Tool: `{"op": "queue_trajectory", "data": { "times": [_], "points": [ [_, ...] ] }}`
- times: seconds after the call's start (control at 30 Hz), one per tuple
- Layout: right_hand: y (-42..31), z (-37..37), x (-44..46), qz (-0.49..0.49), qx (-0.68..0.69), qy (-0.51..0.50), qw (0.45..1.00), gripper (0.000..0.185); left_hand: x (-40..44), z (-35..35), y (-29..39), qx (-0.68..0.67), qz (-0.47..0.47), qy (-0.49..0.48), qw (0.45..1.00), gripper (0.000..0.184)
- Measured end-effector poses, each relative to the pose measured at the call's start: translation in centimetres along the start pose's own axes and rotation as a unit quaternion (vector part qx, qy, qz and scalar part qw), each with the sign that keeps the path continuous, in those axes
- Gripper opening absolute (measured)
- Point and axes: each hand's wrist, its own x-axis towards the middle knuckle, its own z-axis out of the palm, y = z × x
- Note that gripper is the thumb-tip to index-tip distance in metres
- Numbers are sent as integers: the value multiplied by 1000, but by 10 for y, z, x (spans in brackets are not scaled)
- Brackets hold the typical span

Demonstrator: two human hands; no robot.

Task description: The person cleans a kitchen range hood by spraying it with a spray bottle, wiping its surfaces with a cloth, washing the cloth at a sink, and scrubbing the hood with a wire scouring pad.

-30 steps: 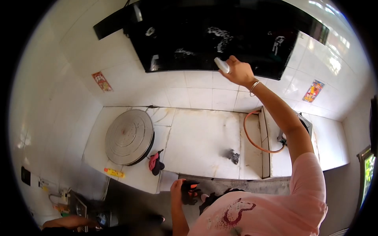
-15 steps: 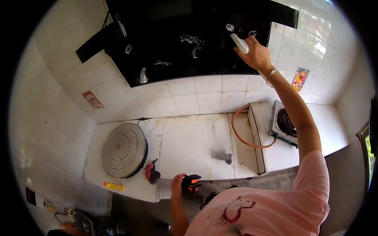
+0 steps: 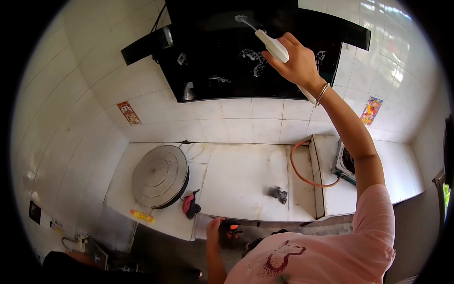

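My right hand (image 3: 298, 59) is raised in front of the black range hood (image 3: 208, 52), wrapped around a white spray bottle (image 3: 274, 46). From its nozzle a thin white streak reaches a foam patch (image 3: 241, 19) on the hood. Other foam patches (image 3: 254, 61) dot the glossy surface. Low at the counter's front edge, my left hand (image 3: 213, 229) is closed beside a dark item with orange parts (image 3: 231, 228); what it grips is not clear.
On the white counter (image 3: 241, 165) are a round metal lid (image 3: 160, 176), a pink and black cloth-like item (image 3: 190, 205), a yellow tube (image 3: 142, 216) and a dark scrubber-like clump (image 3: 277, 194). An orange hose (image 3: 302, 175) joins a gas stove (image 3: 345, 161) on the raised section.
My right hand with the spray bottle has shifted left and upward across the hood. A streak now shows at the nozzle. The camera view has shifted; the left hand stays low.
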Motion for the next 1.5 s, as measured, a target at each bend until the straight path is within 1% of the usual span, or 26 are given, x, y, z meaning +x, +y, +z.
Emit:
{"op": "queue_trajectory", "data": {
  "times": [0.13, 0.23, 0.37, 0.47, 0.5, 0.53, 0.57, 0.6, 0.63, 0.67, 0.7, 0.73, 0.77, 0.83, 0.87, 0.93, 0.97, 1.13, 1.2, 1.23, 1.27, 1.33, 1.37, 1.4, 1.47, 1.5],
  "points": [
    [-17, 6, 1, -16, 11, -11, 1000, 39, -5, -15, -10, -22, -6, 17, 1000, 30],
    [-40, 11, 2, -59, 35, 5, 998, 42, -7, -22, -13, -35, -13, 23, 999, 30],
    [-63, 18, 9, -44, 40, 8, 998, 42, -21, -11, 11, -7, -15, 14, 1000, 30],
    [-51, 13, 11, -26, 17, 2, 1000, 42, -30, -4, 24, -22, -37, 14, 999, 28],
    [-43, 10, 10, -17, -8, 16, 1000, 41, -22, -16, 11, -25, -13, 9, 1000, 29],
    [-37, 2, 9, 7, -26, -4, 1000, 40, -13, -27, -1, -31, 14, 3, 999, 34],
    [-26, -4, 6, 19, -38, 0, 999, 42, -11, -42, -16, -36, 17, 1, 999, 34],
    [-15, -8, 6, 29, -49, 5, 998, 44, -9, -57, -31, 70, 105, -54, 991, 35],
    [-10, -17, 6, 41, -56, 1, 998, 45, -6, -56, -30, 175, 195, -106, 959, 36],
    [-7, -26, 5, 54, -64, -2, 996, 45, -5, -54, -28, 171, 206, -110, 957, 36],
    [-3, -31, 6, 68, -70, -15, 995, 47, -20, -39, -9, 53, 68, -64, 994, 36],
    [-2, -36, 10, 65, -78, -5, 995, 47, -31, -28, 6, -64, -77, -18, 995, 37],
    [-2, -40, 14, 66, -78, 0, 995, 48, -34, -20, 14, -63, -71, -28, 995, 37],
    [-4, -48, 28, 74, -71, 16, 995, 50, -35, -12, 23, -27, -91, 19, 995, 39],
    [-5, -52, 40, 71, -75, 21, 994, 50, -30, -14, 22, -27, -86, 13, 996, 39],
    [-8, -60, 68, 64, -86, 58, 993, 51, -13, -25, 9, 15, 15, -24, 999, 36],
    [-13, -64, 82, 65, -74, 61, 993, 51, -3, -28, 1, 11, 31, 8, 999, 32],
    [-23, -67, 136, -3, -92, 98, 991, 51, -20, -14, 29, -44, 0, -3, 999, 30],
    [-31, -72, 150, -16, -85, 106, 991, 51, -19, -16, 28, -55, -1, 6, 998, 31],
    [-34, -72, 157, -22, -83, 123, 989, 53, -16, -23, 21, -79, -12, -14, 997, 31],
    [-38, -71, 160, -25, -82, 123, 989, 53, -13, -27, 17, -103, -23, -35, 994, 31],
    [-50, -72, 165, 56, 26, 68, 996, 58, -17, -24, 21, -105, -20, -30, 994, 31],
    [-38, -60, 170, 3, -5, 95, 995, 61, -18, -23, 22, -103, -17, -26, 994, 31],
    [-40, -56, 169, 2, -5, 95, 996, 61, -11, -29, 14, -104, -17, -26, 994, 31],
    [-52, -47, 163, 45, 21, 28, 998, 61, 11, -49, -9, -22, 46, -3, 999, 31],
    [-58, -42, 159, 25, 21, 6, 999, 61, 13, -52, -13, -22, 45, -3, 999, 31]
  ]
}}
